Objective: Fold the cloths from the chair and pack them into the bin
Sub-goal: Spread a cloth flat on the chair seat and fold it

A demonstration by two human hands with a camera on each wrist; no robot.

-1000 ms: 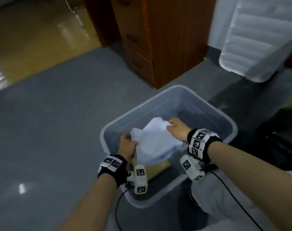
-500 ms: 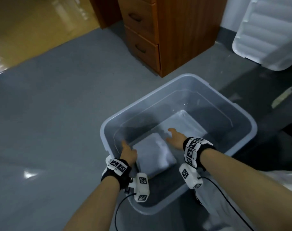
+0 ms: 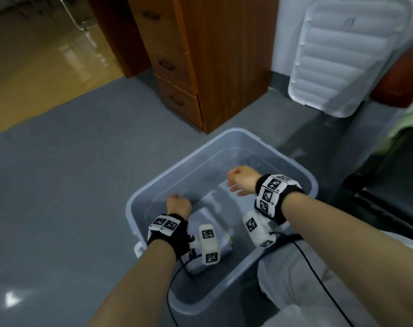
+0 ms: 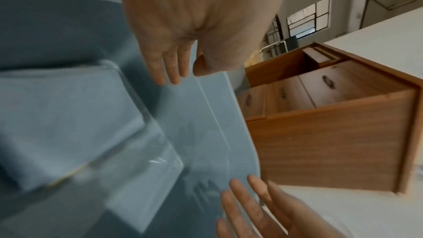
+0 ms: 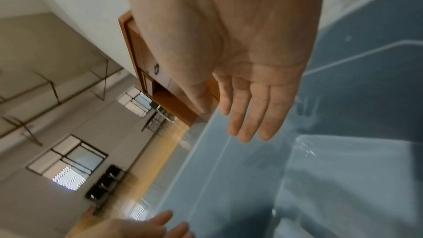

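Observation:
A translucent grey bin [image 3: 236, 135] stands on the floor in front of me. A folded white cloth [image 3: 206, 217] lies flat on its bottom, and the left wrist view shows the same cloth [image 4: 68, 124]. A second folded pale cloth [image 3: 216, 197] lies beside it, farther in. My left hand [image 3: 177, 204] hovers over the bin's left side, fingers loose, holding nothing. My right hand [image 3: 241, 180] hangs above the bin's middle, and in the right wrist view this hand [image 5: 251, 111] has straight fingers and an empty palm. Neither hand touches a cloth.
A wooden drawer cabinet [image 3: 200, 67] stands just behind the bin. A white ribbed lid [image 3: 342, 55] leans on the wall at the right. A black chair [image 3: 389, 185] with a pale green cloth [image 3: 410, 121] is at the far right. Grey floor [image 3: 59, 185] lies to the left.
Both hands lowered the white cloth into the bin, pressed it flat, then let go and rose above it. The right hand drew back toward the bin's middle.

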